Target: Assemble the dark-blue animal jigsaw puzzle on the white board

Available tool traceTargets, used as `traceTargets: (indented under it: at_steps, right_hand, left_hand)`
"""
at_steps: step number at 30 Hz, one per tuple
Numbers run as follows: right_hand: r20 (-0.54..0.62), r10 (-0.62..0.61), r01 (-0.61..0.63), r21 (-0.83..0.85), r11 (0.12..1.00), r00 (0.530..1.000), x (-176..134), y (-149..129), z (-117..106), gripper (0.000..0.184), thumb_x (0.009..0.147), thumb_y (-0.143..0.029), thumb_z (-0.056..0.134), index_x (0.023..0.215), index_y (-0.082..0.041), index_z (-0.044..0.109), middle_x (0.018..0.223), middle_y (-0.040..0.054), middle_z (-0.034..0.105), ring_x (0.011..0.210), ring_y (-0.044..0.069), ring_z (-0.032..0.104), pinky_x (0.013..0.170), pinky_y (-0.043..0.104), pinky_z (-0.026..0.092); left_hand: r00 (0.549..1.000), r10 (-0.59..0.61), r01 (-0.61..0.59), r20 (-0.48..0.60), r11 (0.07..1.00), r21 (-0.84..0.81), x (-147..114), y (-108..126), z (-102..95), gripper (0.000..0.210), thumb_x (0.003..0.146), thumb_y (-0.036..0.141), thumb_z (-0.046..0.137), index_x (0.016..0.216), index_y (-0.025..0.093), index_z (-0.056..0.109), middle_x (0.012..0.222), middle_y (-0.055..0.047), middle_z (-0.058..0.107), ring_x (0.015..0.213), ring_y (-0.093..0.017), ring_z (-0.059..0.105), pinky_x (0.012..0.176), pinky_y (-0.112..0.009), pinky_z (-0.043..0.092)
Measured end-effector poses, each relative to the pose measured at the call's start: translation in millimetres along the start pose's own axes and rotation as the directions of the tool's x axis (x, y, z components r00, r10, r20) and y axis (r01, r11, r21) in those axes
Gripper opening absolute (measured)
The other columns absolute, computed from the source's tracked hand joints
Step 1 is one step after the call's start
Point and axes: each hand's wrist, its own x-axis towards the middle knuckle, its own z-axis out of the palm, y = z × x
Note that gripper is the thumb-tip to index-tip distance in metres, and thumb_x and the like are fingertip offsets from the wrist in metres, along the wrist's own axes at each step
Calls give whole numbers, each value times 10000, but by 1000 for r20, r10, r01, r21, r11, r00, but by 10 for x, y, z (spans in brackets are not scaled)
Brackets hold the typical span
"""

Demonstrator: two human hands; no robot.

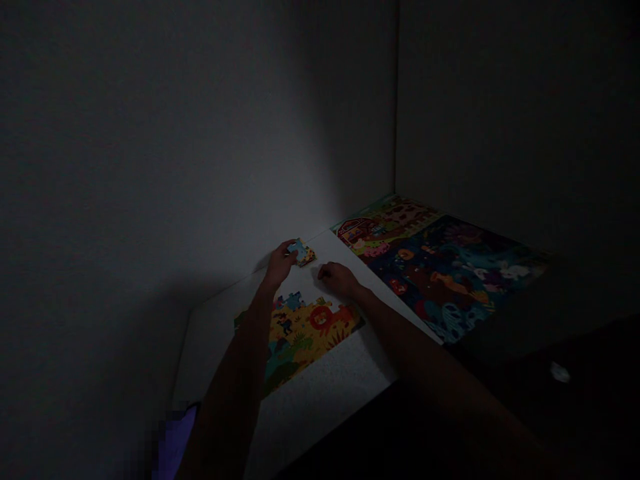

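Note:
In the dim head view, my left hand (280,262) is closed on a small stack of puzzle pieces (306,256) with blue and yellow printing, near the wall side of the table. To the right of it, my right hand (340,280) hovers over the white tabletop with its fingers curled together; whether anything is pinched in them is too dark to see. Below both hands lies a partly assembled jigsaw puzzle (300,333), showing an orange lion on yellow ground. Its upper edge is uneven, with blue pieces standing out. My left forearm covers part of its left side.
Assembled puzzles lie at the right: a farm scene (373,233) at the back and a dark blue sea scene (445,273) nearer. A pale wall (225,147) runs behind the white table (325,387). A purple object (175,443) shows at the lower left.

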Motion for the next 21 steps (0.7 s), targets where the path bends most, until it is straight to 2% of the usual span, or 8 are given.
traceTargets:
  at_steps: [3, 6, 13, 16, 18, 21]
  right_hand:
    - [0, 2, -2, -38, 999, 1000, -15, -28, -11, 189, 831, -165, 559, 881, -208, 736, 967, 64, 718, 882, 193, 613, 759, 259, 412]
    - [8, 4, -4, -50, 999, 1000, -25, -54, -28, 194, 839, -174, 554, 906, -212, 733, 996, 70, 714, 905, 196, 612, 767, 262, 415]
    - [4, 42, -42, -41, 998, 999, -14, -55, -14, 173, 839, -203, 571, 910, -230, 726, 1021, 62, 710, 916, 196, 616, 741, 260, 420]
    - [9, 38, -38, -34, 999, 999, -14, -58, -15, 185, 835, -191, 568, 916, -224, 730, 1030, 72, 707, 935, 212, 620, 751, 272, 422]
    - [17, 42, -41, -29, 999, 999, -20, -72, -28, 190, 836, -186, 565, 920, -217, 732, 1030, 79, 706, 933, 220, 621, 750, 279, 421]
    - [30, 55, -54, -47, 997, 998, -33, -105, -59, 200, 857, -193, 547, 937, -204, 729, 1034, 86, 705, 925, 212, 618, 749, 275, 419]
  left_hand:
    - [999, -18, 18, 36, 1000, 17, 220, -30, 126, 455, 723, 242, 639, 1160, 117, 659, 848, -51, 691, 641, -131, 578, 584, -231, 476]
    - [997, -40, 37, 69, 998, 42, 323, -100, 187, 461, 704, 225, 637, 1149, 105, 670, 811, -46, 692, 608, -122, 567, 570, -227, 460]
    - [988, -98, 77, 116, 983, 168, 458, -270, 104, 433, 681, 209, 639, 1099, 108, 690, 785, -48, 692, 606, -133, 588, 580, -242, 470]
    - [990, -104, 77, 94, 965, 252, 509, -340, 96, 409, 666, 167, 648, 1064, 86, 695, 769, -61, 692, 625, -153, 608, 619, -264, 486]
    - [994, -89, 66, 64, 951, 303, 524, -378, 116, 397, 679, 160, 655, 1068, 84, 689, 831, -86, 706, 697, -177, 639, 676, -282, 504]
    - [999, -40, 30, 18, 932, 362, 494, -410, 153, 372, 717, 163, 652, 1084, 115, 683, 1008, -118, 711, 906, -213, 656, 823, -310, 512]
